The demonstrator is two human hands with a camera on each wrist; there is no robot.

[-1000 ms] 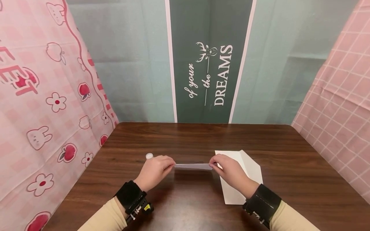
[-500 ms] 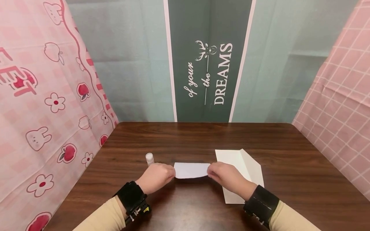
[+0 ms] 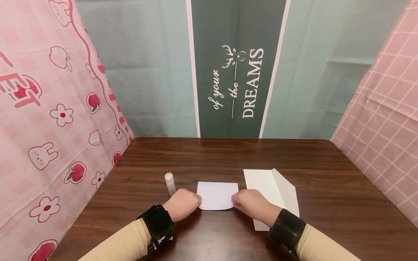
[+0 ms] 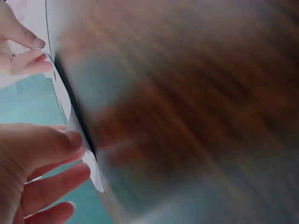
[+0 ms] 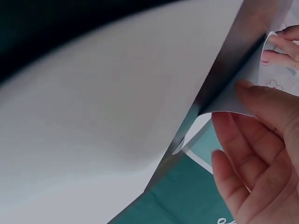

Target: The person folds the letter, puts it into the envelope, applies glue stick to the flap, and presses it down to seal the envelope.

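Observation:
A small white sheet of paper spans the gap between both hands, low over the table, its near edge bowed. The left hand pinches its left end between thumb and fingers, as the left wrist view also shows. At the other end the right hand pinches the paper; in the right wrist view the sheet curves up between thumb and fingertips. Under the right hand and wrist lies a larger creased white paper, partly hidden by them. Just beyond the left hand a white capped tube, like a glue stick, stands upright.
The brown wooden table reaches back to a green cloth with white lettering. Pink patterned cloths hang along the left and right sides. Black bands with camera mounts circle both wrists.
The small paper, seen edge-on at first, has tilted so its broad face shows. Both hands have come lower and nearer with it, still pinching its ends. More of the white tube shows.

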